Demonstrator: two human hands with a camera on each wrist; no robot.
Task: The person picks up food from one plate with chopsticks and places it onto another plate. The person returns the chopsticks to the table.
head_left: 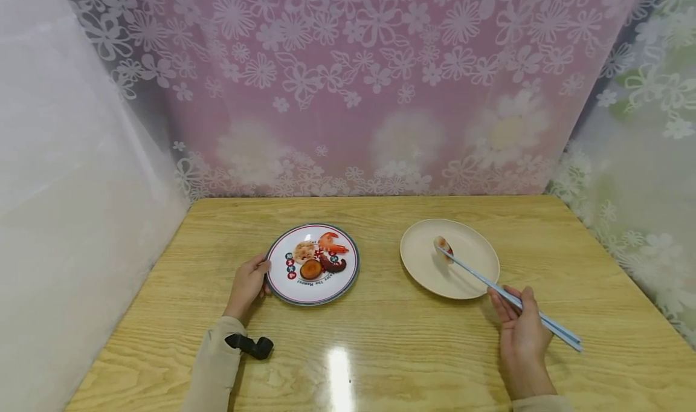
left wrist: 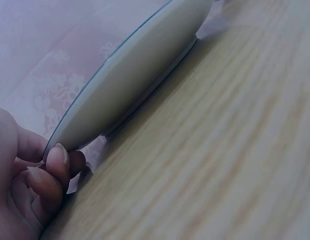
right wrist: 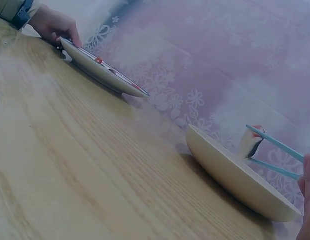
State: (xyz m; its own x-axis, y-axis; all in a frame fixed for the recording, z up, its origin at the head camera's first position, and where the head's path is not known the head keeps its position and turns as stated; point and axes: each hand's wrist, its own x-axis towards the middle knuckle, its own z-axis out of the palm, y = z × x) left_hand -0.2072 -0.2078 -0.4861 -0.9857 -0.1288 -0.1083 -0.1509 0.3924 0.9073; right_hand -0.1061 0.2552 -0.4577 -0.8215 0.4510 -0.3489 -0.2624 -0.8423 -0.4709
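Observation:
My left hand (head_left: 247, 288) grips the left rim of a white plate (head_left: 342, 276) with a dark edge and printed writing, pinching it between thumb and fingers. On that plate lie a shrimp (head_left: 330, 243), a dark red tentacle-like piece (head_left: 333, 264), a round brown slice (head_left: 311, 269) and a pale lumpy piece (head_left: 303, 251). My right hand (head_left: 524, 339) holds pale blue chopsticks (head_left: 478, 274). Their tips pinch a white food piece with red and dark parts (right wrist: 249, 145), like sushi. It is over the beige plate (head_left: 421, 261); whether it touches the plate cannot be told.
Both plates stand on a wooden table (head_left: 375, 327), a gap between them. A black strap with a small device (head_left: 251, 345) sits on the left sleeve. Flowered curtain (head_left: 348, 128) hangs behind the table, and pale sheeting (head_left: 81, 188) borders the left side.

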